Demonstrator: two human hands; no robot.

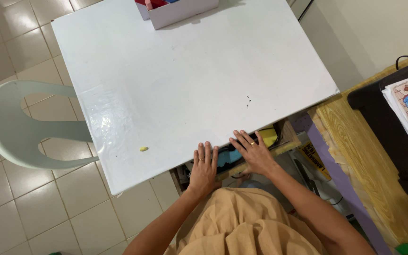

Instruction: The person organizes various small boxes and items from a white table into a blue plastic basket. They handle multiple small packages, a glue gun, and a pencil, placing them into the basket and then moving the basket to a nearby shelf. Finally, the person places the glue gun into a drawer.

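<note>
Both hands flat, fingers spread, at near edge of white rectangular table (180, 85): left hand (204, 167) on tabletop, right hand (253, 153) overhanging edge, empty.

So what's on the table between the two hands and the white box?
Nothing much: in the head view the white table is bare between the hands, left and right, and the white box, apart from small dark specks.
</note>
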